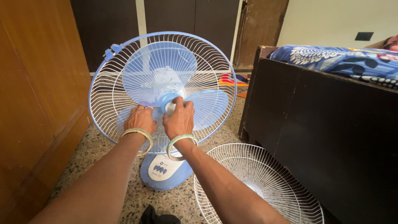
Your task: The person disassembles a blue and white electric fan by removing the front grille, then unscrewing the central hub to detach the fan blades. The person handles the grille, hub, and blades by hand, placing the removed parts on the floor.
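Nearby — loose grille (257,186) lies beside fan base (163,172), bed frame (315,120).

Both arms stretched forward, left hand (140,119) palm-down, right hand (179,117) fingers curled closed, bangled wrists

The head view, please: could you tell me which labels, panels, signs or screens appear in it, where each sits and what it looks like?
Control panel: on the blue fan base, below both wrists; white rounded patch with a row of small dark-blue buttons and small print.
Dark plate: on the pale wall, upper right above the bed; small, rectangular, black.
No packages or screens show.
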